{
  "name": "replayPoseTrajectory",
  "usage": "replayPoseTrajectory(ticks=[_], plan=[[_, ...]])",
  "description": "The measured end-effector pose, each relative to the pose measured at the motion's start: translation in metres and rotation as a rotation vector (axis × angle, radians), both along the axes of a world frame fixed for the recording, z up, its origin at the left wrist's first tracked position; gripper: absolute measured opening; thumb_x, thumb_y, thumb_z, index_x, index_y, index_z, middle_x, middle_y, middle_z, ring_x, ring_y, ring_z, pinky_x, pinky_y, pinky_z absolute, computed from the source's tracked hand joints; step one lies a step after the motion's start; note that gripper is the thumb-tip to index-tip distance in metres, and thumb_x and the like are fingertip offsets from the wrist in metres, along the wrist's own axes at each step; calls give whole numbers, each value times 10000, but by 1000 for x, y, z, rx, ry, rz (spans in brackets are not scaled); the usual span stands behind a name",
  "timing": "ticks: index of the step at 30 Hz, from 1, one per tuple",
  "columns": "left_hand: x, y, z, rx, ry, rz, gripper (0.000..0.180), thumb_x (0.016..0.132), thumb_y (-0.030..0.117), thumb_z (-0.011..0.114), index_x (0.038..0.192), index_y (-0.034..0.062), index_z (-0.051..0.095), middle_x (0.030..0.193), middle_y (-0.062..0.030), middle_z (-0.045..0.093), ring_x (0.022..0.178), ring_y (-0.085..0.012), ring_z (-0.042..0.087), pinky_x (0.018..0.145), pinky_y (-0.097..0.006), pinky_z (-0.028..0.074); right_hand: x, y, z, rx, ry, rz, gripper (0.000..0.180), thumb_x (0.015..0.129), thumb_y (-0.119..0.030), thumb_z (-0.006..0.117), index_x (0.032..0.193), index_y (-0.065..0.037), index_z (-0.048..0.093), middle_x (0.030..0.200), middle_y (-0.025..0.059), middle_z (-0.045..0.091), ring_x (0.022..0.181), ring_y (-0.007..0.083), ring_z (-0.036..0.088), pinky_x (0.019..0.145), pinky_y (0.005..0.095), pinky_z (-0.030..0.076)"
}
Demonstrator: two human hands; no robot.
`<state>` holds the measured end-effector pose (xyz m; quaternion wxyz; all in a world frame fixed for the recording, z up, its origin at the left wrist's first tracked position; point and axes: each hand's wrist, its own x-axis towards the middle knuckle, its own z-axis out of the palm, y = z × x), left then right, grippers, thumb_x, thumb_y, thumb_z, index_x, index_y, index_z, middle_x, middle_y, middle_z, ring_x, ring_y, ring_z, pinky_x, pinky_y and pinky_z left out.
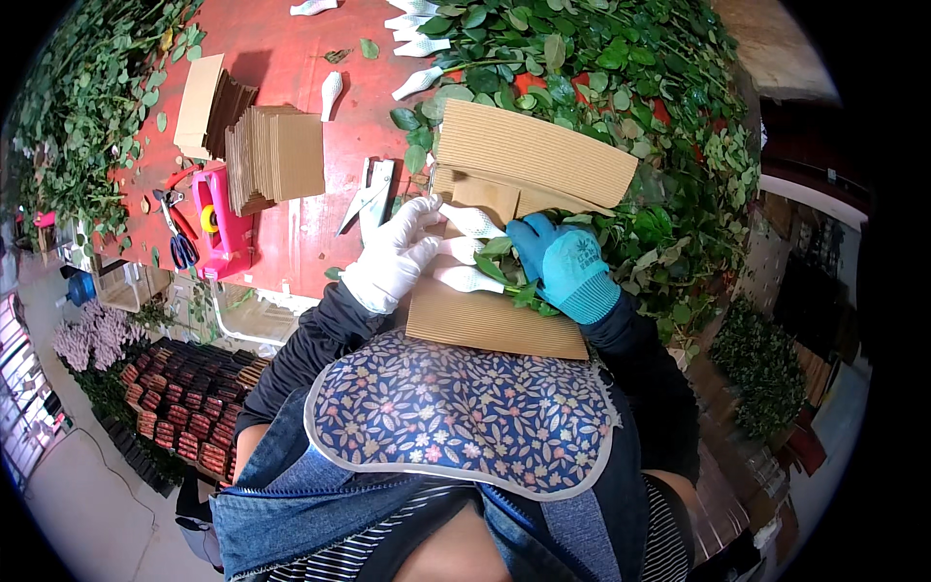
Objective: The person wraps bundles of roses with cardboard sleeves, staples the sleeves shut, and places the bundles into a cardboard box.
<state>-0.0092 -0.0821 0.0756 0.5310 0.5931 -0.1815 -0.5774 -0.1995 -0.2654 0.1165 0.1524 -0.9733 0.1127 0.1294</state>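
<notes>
Three rose buds in white mesh sleeves lie side by side on a corrugated cardboard sheet (495, 325), their leafy stems pointing right. My left hand (393, 257), in a white glove, has its fingertips closed at the tip of the farthest sleeved bud (472, 221). Below it are the middle sleeved bud (462, 249) and the nearest sleeved bud (467, 279). My right hand (567, 262), in a blue knitted glove, curls round the rose stems just behind the buds; its fingertips are partly hidden. The sheet's far flap (538, 150) stands raised beyond both hands.
A stapler (371, 199), a pink tape dispenser (223, 223), pruning shears (173, 199) and stacked cardboard pieces (276, 155) are on the red table (301, 233) at left. Loose sleeved buds (419, 82) lie farther back. Leafy stems (621, 58) cover the right side; more greenery (73, 107) lies far left.
</notes>
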Motion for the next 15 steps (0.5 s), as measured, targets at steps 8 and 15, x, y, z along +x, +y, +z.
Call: replayPoseTrajectory(ticks=[8, 15], plan=[[2, 1, 4, 28, -23, -35, 637, 917, -42, 507, 1508, 46, 286, 1416, -198, 434, 1090, -208, 589, 920, -288, 472, -2, 3, -2, 12, 5, -21, 342, 799, -103, 635, 1128, -85, 542, 977, 127, 575, 674, 306, 630, 581, 451, 488], [16, 12, 9, 54, -280, -4, 376, 933, -48, 508, 1295, 53, 526, 1189, -86, 601, 975, -119, 596, 807, -257, 503, 1, 1, 0, 16, -5, -17, 329, 802, -98, 628, 1120, -75, 544, 982, 128, 574, 679, 309, 631, 582, 449, 493]])
